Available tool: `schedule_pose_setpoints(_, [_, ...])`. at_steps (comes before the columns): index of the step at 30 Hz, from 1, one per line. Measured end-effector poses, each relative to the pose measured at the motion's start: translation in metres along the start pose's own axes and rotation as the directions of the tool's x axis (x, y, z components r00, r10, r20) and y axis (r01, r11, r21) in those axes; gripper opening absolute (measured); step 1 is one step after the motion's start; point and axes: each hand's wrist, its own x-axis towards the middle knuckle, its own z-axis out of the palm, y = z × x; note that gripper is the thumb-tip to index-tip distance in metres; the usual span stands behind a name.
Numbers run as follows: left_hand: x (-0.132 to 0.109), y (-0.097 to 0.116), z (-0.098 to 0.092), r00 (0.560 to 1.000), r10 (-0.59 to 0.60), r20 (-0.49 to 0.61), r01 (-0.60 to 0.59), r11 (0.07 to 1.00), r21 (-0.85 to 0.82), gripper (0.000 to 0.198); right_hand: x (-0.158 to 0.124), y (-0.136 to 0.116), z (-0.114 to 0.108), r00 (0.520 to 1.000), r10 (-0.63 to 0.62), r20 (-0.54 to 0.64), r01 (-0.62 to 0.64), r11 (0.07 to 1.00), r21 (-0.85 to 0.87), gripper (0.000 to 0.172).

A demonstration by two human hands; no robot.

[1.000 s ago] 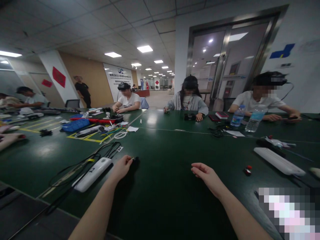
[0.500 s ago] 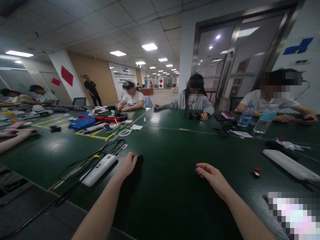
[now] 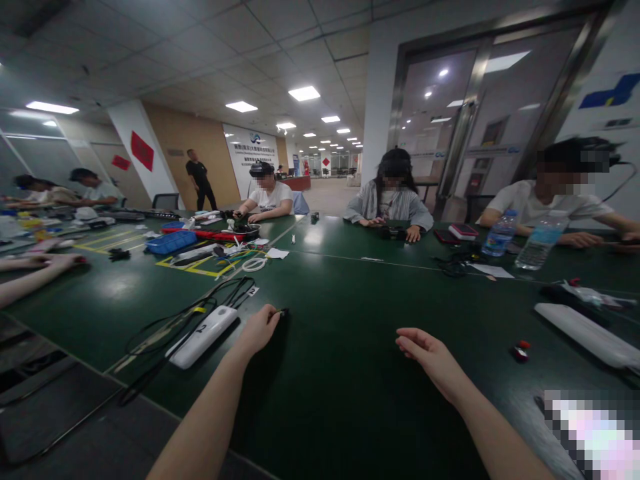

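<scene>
My left hand [image 3: 261, 328] is closed in a pinch on a small dark object [image 3: 285, 312], too small to name, just above or on the green table [image 3: 330, 373]. Only the tip of that object shows past my fingers. My right hand [image 3: 425, 352] hovers or rests over the table to the right, its fingers loosely curved, thumb a little apart, and nothing visible in it. Left of my left hand lies a white power bank-like device [image 3: 205, 337] marked "2" with black cables. A small red and dark item [image 3: 521, 350] lies right of my right hand.
A blue basket [image 3: 171, 242], colored wires and a white cable coil [image 3: 254, 265] lie at the far left. Two water bottles [image 3: 543, 241], a long white device [image 3: 585, 333] and a pixelated phone-like screen [image 3: 593, 427] are at right. Several people sit around the table.
The view has turned slightly left. My hands keep nearly the same pose. The person opposite has drawn an outstretched arm in, and a small item is left standing on the table there.
</scene>
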Motion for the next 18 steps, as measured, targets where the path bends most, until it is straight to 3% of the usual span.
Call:
schedule_pose_setpoints(8, [-0.0007,0.007,-0.0006,0.997,-0.076,-0.013,0.077,0.996,0.039,0.022,0.0002,-0.0011,-0.0025,0.999,0.037,0.01,-0.037,0.999,-0.009,0.037])
schedule_pose_setpoints(18, [-0.0034,0.0086,0.0006,0.999,0.051,0.017,-0.053,0.995,0.082,0.023,0.0008,0.0021,-0.0031,1.0,0.011,0.008,-0.011,1.0,-0.019,0.038])
